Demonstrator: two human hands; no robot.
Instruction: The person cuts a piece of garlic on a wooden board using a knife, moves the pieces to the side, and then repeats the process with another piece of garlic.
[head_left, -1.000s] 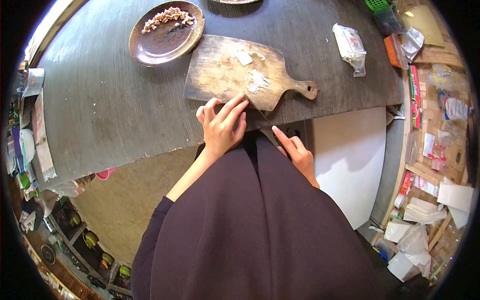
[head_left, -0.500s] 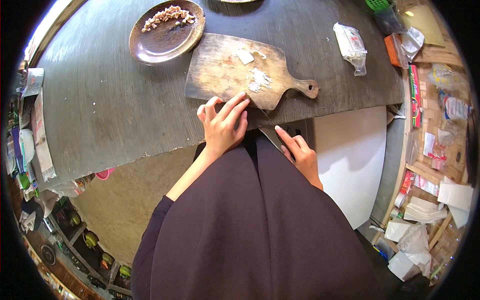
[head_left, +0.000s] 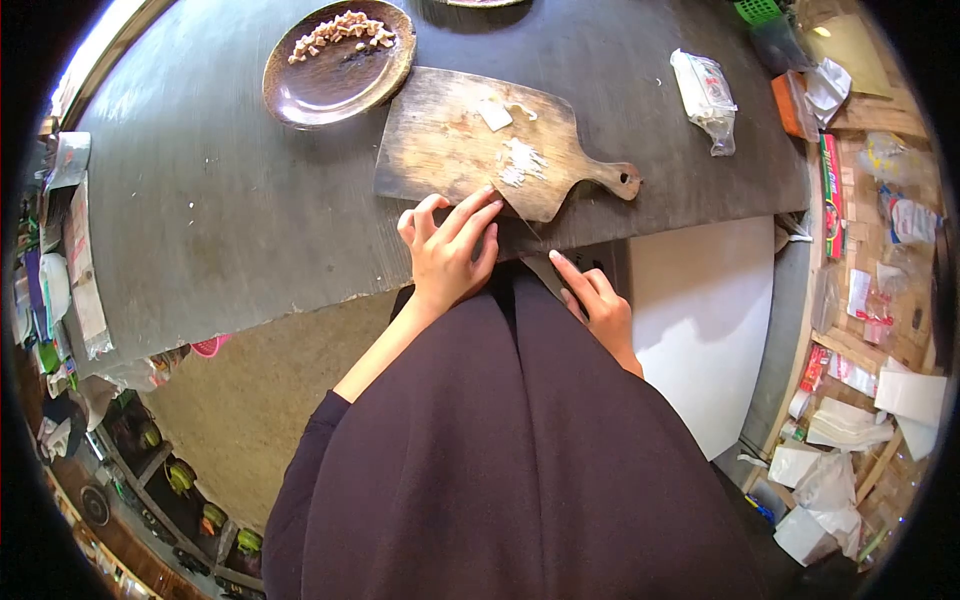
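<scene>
A brown plate [head_left: 350, 88] lies beyond and to the left of the left hand [head_left: 446, 250], holding one heap of small pale-brown chopped pieces [head_left: 338, 36], too many and too small to count, and a few dark bits. The rim of a second dish [head_left: 482, 2] shows farther off. One plastic packet [head_left: 704, 92] lies beyond and to the right of the right hand [head_left: 602, 304]; its contents are unclear.

The two hands are at the near edge of the worktop [head_left: 270, 215]. The right grips one knife [head_left: 543, 270], index finger extended along it. The knife is just in front of that hand, its long axis slanting away from the body and leftward, toward the left fingertips; its tip is hard to make out. The left is half open, fingers bent and spread, fingertips at the near edge of one wooden board [head_left: 430, 140]; whether it pinches anything cannot be told.

Beyond the fingertips, the board bears one pale block [head_left: 494, 115], one small curl [head_left: 524, 112] and one pile of thin white slivers [head_left: 520, 162]. The board's handle points right.
</scene>
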